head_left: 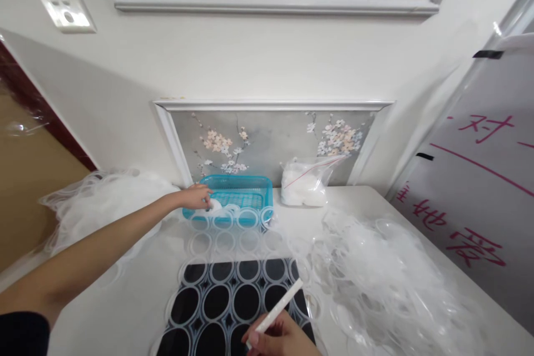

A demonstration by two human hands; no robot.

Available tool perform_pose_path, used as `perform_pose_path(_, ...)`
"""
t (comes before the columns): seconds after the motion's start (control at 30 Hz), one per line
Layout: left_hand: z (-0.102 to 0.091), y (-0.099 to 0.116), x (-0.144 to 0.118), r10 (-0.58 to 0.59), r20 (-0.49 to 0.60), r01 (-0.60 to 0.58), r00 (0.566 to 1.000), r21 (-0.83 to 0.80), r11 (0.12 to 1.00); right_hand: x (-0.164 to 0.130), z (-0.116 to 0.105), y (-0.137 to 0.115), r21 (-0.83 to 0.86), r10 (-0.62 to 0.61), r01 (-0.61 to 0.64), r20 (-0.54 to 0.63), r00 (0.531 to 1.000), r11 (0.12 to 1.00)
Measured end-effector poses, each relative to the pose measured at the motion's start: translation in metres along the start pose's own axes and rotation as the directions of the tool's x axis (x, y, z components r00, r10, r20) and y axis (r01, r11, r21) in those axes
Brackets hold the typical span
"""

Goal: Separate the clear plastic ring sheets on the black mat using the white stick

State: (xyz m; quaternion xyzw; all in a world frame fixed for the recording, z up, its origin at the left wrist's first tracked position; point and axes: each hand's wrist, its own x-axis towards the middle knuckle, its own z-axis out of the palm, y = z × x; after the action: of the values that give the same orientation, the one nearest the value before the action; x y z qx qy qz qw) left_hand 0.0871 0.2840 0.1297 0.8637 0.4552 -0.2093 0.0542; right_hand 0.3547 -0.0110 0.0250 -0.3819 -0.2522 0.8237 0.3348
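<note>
At the left side of a blue plastic basket, my left hand reaches over the rim. Its fingers curl down and seem to pinch a small white piece, whose exact kind is unclear. Low in the view, my right hand grips a slim white stick, slanting up to the right. Beneath that hand lies a black board. Over the board and up onto the basket's front edge stretches a clear sheet with rows of whitish rings.
A heap of translucent ring sheets lies at the left, another tangled heap at the right. Behind the basket's right side stands a zip bag of white material. A panelled wall closes off the back; a handwritten board leans at the right.
</note>
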Motion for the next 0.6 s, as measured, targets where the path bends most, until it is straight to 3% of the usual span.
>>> perform_pose_path(0.23,0.015,0.009,0.014,-0.004,0.080,-0.008,0.997,0.154,0.988,0.005,-0.003,0.007,-0.008,-0.030,0.030,0.024,0.999,1.000)
perform_pose_path(0.6,0.001,0.011,0.016,-0.005,0.125,-0.016,0.992,0.166,0.986,0.001,0.000,0.003,-0.022,-0.054,0.054,0.001,0.999,0.998)
